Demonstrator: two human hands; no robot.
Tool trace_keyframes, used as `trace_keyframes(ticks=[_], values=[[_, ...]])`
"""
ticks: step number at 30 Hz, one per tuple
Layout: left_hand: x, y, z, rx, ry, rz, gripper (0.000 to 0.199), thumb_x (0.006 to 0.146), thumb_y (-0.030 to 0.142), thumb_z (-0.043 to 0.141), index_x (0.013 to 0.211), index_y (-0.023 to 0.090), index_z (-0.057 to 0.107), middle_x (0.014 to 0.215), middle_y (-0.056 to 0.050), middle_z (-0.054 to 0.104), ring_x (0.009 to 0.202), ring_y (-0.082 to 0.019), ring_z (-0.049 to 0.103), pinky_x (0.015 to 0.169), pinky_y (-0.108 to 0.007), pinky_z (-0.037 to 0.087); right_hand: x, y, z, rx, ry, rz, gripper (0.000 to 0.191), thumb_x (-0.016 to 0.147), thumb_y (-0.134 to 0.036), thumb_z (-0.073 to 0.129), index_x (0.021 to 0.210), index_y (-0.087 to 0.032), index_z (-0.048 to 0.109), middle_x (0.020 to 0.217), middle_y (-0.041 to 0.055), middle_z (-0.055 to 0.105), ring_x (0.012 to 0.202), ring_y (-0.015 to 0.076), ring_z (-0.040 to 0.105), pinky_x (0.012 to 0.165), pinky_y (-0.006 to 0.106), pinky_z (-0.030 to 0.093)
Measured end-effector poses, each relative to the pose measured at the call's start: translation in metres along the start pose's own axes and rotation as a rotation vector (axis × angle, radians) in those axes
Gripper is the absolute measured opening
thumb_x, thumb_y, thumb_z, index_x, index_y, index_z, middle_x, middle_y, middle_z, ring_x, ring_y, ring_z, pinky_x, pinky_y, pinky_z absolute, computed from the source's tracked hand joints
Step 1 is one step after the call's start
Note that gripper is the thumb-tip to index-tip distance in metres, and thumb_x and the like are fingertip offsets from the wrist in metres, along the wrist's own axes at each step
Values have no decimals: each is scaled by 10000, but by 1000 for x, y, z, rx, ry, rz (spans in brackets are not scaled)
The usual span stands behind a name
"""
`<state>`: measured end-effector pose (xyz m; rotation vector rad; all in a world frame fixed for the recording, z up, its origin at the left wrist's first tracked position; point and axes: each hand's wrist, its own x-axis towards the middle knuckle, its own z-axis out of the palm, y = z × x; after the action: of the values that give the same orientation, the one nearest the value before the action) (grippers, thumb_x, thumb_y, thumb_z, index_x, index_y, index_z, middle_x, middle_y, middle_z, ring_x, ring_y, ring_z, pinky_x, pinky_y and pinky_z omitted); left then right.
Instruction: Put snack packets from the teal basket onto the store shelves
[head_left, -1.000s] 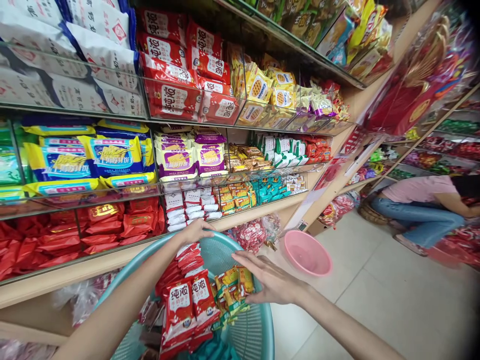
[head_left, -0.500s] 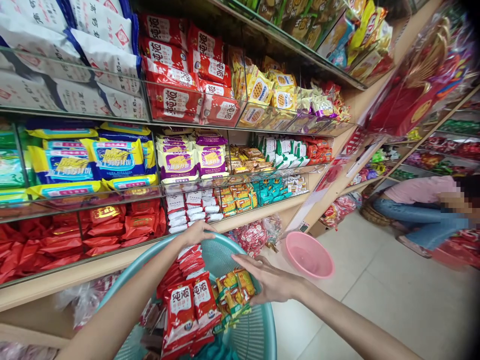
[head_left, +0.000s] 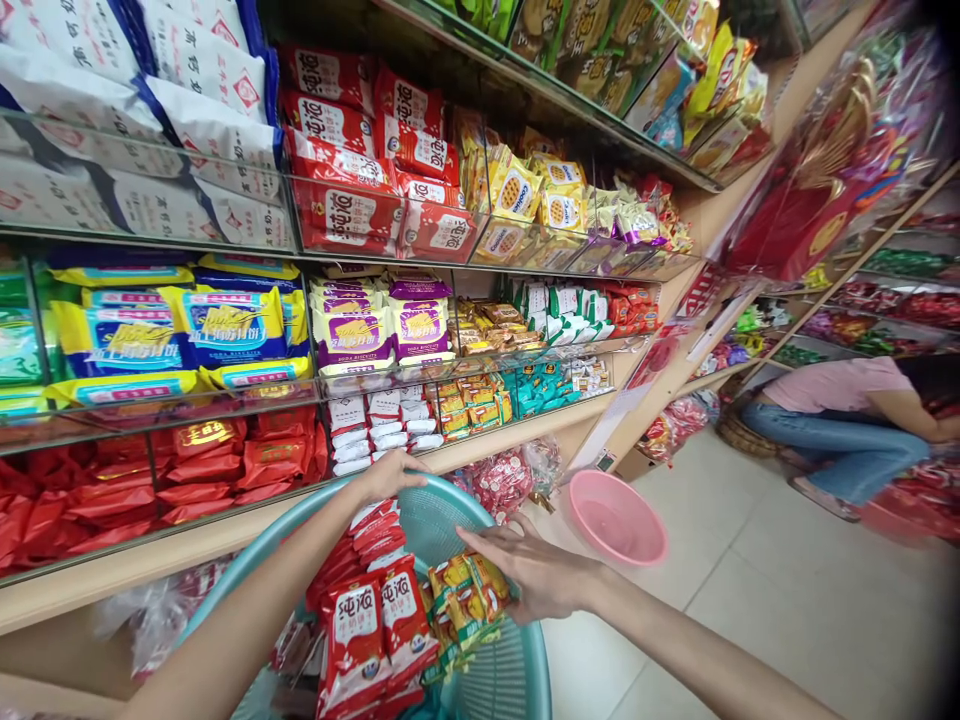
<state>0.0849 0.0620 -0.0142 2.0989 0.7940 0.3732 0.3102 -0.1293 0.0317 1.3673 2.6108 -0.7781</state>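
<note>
Right hand fingers point(head_left: 484, 545) have bent closer over small, shiny yellow-and-green packets point(head_left: 469, 595), touching them, half open. They lie at 2 o'clock in the big, round blue-green plastic basket point(head_left: 529, 660). Left hand point(head_left: 390, 475) bends at its 12 o'clock rim; I can't tell its grip. Shiny red-and-white packets point(head_left: 356, 630) lie mid-basket.

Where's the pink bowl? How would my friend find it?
Start at the big snack shelves, then look down to the large teal basket under the person's hands. Just past its far right side, on the pale floor tiles, is the round pink basin. Its pink inside shows, while the basket has red packets in it.
</note>
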Motion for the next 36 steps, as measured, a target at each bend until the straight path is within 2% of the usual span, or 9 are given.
trace_keyframes(ticks=[4, 12, 20, 24, 27, 30, 33, 36], values=[[-1, 3, -1, -7, -17, 0, 376, 708, 425, 603, 899, 132, 739, 808, -26, 728, 732, -185, 603, 657, -217, 433, 3, 0, 4, -21, -4, -8, 1129, 579, -212, 697, 1455, -233, -14, 1410, 186, 355, 1306, 321, 308, 1073, 547, 96], [0, 0, -1, -34, -50, 31, 355, 742, 418, 582, 900, 139, 733, 842, -25, 728, 768, -191, 611, 687, -217, 442, 3, 7, 10, 10, 4, -45, 1172, 577, -382, 736, 1451, -266, -36, 1499, 146, 205, 1338, 353, 238, 1081, 553, 49], [1, 7, -2, -27, -34, -25, 401, 703, 462, 609, 904, 139, 734, 840, -33, 730, 763, -188, 610, 689, -218, 446, -3, 7, 12, 30, 25, -36, 1133, 603, -415, 712, 1452, -269, -25, 1499, 152, 198, 1344, 353, 219, 1060, 598, 50], [0, 12, -2, -25, -25, -52, 411, 680, 460, 615, 895, 132, 736, 808, -27, 728, 732, -179, 598, 673, -216, 444, -13, 4, 11, 53, 74, -10, 1100, 629, -414, 694, 1455, -248, -14, 1511, 164, 148, 1373, 334, 151, 1072, 579, 35], [0, 11, -1, -6, -14, -74, 434, 668, 474, 611, 907, 135, 737, 793, -22, 725, 713, -176, 591, 654, -218, 441, -30, 1, 14, 120, 172, 63, 1072, 659, -394, 681, 1453, -267, -28, 1529, 123, 95, 1393, 301, 83, 1091, 552, 21], [1, 7, 0, -6, 3, -87, 454, 640, 482, 624, 900, 127, 739, 810, -33, 727, 720, -182, 597, 675, -230, 447, -51, -2, 28, 210, 341, 158, 1001, 713, -355, 646, 1453, -280, -24, 1536, 86, 78, 1399, 268, 72, 1112, 513, 52], [1, 6, 0, -10, 10, -81, 457, 631, 477, 629, 896, 122, 739, 836, -42, 728, 745, -190, 599, 703, -240, 449, -73, -7, 57, 308, 537, 266, 909, 786, -374, 584, 1455, -274, -23, 1534, 84, 92, 1399, 259, 88, 1117, 501, 119], [0, 8, -1, -12, 4, -75, 445, 636, 466, 631, 901, 126, 741, 818, -41, 728, 736, -188, 595, 683, -239, 446, -89, -13, 99, 435, 728, 364, 847, 831, -434, 536, 1453, -285, -21, 1532, 85, 103, 1396, 261, 112, 1110, 505, 179]])
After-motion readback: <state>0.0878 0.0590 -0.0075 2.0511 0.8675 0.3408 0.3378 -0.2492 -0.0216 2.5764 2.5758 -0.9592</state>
